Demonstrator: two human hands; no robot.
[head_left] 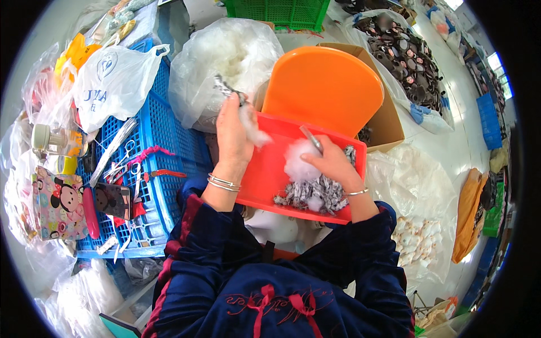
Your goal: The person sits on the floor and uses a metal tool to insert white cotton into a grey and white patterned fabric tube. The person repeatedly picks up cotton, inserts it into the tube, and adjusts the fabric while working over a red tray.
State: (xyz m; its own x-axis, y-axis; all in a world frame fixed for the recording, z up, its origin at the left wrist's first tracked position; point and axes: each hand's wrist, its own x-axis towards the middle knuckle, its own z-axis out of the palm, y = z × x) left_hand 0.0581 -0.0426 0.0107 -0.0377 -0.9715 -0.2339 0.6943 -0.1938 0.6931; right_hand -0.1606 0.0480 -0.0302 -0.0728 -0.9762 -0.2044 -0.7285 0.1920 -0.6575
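Left hand [234,135] is up over the left edge of the red tray [256,177], fingers clamped on a mottled grey-and-white fabric piece [227,85], which pokes out above the fingertips. A white fibre tuft [253,128] hangs on the thumb side of that hand; can't tell if it's joined to the piece. Right hand [337,166] is over the right half of the tray, fingers closed round a slim metal tool [311,139], end pointing up and left. A bigger wad of white stuffing [298,160] sits in the tray against the right hand's thumb side. Just below it, toward the wearer: a heap of mottled pieces [307,194], near edge of tray. Metal bracelets on both wrists. Beyond the tray: orange seat-like panel [324,87] leaning over a cardboard box [389,124], and left of that an open clear bag [191,73] full of white stuffing. Blue crate [183,138] stands on the left; on top, scissors [135,174], a dark phone [114,201] and a cartoon-print pouch [59,205]. Green crate [279,12] at far top, bag of dark plush pieces [400,59] upper right.
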